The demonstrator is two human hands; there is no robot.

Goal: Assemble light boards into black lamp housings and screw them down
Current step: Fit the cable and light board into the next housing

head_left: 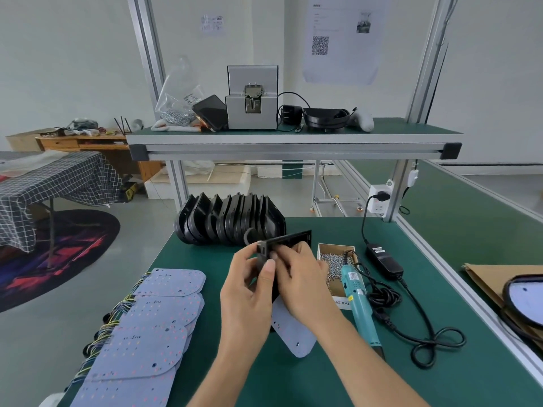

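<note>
- I have one black housing (283, 240) lifted off the tabletop (382, 377) in front of me, tilted on edge, with both hands on it.
- My left hand (249, 289) grips its near end, thumb pressed against the edge; my right hand (299, 277) curls round it from the other side, fingers at the same end.
- A light board (293, 333) hangs below my hands, its lower end reaching toward the tabletop; it looks partly fed into the housing, though my hands hide the joint.
- My reading: this is the fitting step, board going into housing, with no screws in yet.
- Next I would need to seat the board flat, lay the housing down, then free my right hand for the screwdriver (360, 301) lying just to the right, beside the box of screws (335, 259).
- More boards (152, 327) are stacked at my left, and a row of housings (229, 221) stands at the far edge.
</note>
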